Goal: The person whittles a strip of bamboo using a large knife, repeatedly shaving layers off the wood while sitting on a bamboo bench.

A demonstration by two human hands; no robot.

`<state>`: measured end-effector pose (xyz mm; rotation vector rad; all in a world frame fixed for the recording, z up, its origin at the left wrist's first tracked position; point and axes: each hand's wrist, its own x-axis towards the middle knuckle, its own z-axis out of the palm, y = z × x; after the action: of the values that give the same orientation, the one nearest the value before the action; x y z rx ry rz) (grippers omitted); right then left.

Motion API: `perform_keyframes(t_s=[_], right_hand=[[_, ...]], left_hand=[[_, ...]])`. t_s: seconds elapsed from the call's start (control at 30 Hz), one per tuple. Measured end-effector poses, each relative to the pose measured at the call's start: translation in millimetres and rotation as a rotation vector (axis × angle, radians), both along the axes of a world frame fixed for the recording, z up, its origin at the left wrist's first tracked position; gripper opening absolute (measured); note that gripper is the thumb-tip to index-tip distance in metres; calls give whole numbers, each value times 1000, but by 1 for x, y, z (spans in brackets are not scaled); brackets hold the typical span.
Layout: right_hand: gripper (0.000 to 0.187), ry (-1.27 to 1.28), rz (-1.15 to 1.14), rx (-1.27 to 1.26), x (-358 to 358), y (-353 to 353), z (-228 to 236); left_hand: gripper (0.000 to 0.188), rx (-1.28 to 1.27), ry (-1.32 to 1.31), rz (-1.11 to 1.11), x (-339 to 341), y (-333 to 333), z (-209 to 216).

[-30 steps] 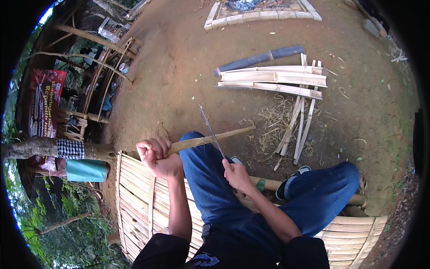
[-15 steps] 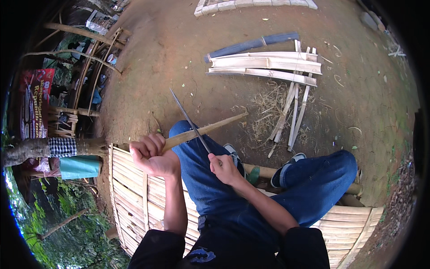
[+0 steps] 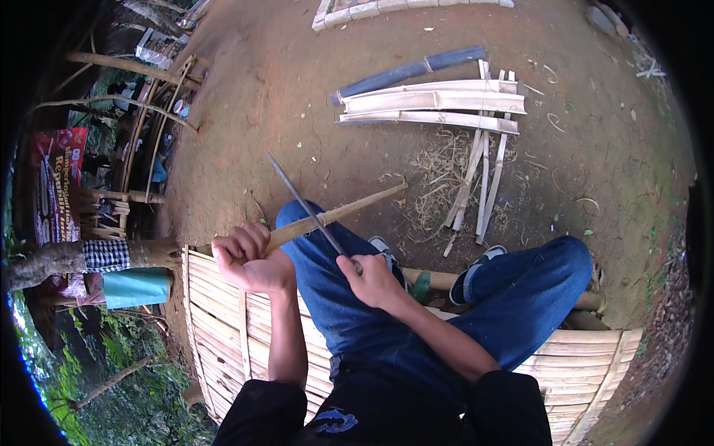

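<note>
A: What's all that lying on the ground [image 3: 245, 97]?

B: Take the big things first. There's a slatted bench [image 3: 223, 312], with someone in jeans [image 3: 343, 301] sitting on it. Past the feet lie pale bamboo halves [image 3: 435, 102] beside a dark pole [image 3: 409, 74], and laths [image 3: 493, 188] that seem to pass beneath the halves' right ends.

A: And the piece being worked?

B: That's the strip [image 3: 346, 211], slanting across above the left knee, its far end out over the ground. The knife [image 3: 304, 203] crosses it, tip pointing away to the left.

A: How are they held?

B: Left hand [image 3: 256, 260] clenched round the strip's near end; right hand [image 3: 370, 281] wrapped tight on the knife's handle.

A: So which step is this?

B: Shaving the strip, I'd say, judging by the curly shavings [image 3: 431, 186] near the laths. Whether the edge is biting, I can't tell from here.

A: What would the next stroke call for?

B: A steady left fist, I reckon, and the blade kept shallow and clear of the knee.
</note>
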<state>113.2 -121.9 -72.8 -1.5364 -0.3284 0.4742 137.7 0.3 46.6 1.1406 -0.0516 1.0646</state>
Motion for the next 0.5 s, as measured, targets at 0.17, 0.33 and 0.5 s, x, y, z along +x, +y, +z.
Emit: perform_keyframes(t_s=[0.17,0.33,0.5], right_hand=[[47,-161,-28,92,-10,4,2],[57,-44,-41,-160,0,5,-12],[47,-2,54,82,-9,1,21]], left_hand=[[39,27,-5,-75,-10,-16,-3],[38,58,15,5,-10,-6,-3],[35,53,-16,-33,-12,-2,-6]])
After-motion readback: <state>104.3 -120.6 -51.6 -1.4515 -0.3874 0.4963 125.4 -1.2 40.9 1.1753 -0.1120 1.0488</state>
